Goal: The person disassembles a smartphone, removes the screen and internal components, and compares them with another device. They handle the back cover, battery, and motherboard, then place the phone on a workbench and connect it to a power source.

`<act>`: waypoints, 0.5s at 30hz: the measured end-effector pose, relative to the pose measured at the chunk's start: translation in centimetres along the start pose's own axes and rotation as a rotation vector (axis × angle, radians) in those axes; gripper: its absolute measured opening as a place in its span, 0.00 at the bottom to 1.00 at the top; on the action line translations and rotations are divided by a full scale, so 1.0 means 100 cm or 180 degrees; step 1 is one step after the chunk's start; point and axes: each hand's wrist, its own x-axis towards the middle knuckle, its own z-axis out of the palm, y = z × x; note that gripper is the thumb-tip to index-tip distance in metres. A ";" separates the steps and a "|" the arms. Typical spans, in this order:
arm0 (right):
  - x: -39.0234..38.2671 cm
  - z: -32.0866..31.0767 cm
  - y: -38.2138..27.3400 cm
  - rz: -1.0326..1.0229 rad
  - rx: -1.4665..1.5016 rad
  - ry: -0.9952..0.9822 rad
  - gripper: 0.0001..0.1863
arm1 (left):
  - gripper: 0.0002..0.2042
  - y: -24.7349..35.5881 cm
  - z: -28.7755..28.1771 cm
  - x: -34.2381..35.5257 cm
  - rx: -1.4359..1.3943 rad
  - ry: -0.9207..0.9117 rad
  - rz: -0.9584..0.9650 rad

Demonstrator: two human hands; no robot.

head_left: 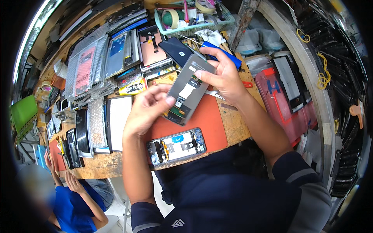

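Observation:
Tilted above the orange-red mat point(211, 120) is a grey phone screen panel point(196, 65), its inner side up with flex cables and a pale label. My right hand point(226, 79) grips its upper right edge, thumb on the face and fingers behind. At the lower left edge, my left hand point(145, 110) closes on the panel with thumb and fingertips. An opened phone body point(176, 146) lies on the mat near the table's front edge, its battery, boards and ribbon cables exposed. Just behind the panel rests a dark phone point(173, 50).
Stacked screens in bubble wrap point(83, 66) fill the left back, with a yellow tube point(133, 87) beside them. A green basket point(194, 29) holds tape rolls. A blue-handled tool point(232, 59) lies right of it. Another person in blue point(74, 209) sits at the lower left.

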 end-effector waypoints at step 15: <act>-0.006 0.003 0.022 0.0559 -0.0545 -0.1089 0.07 | 0.11 -0.014 0.020 0.012 -0.0299 0.0595 0.0103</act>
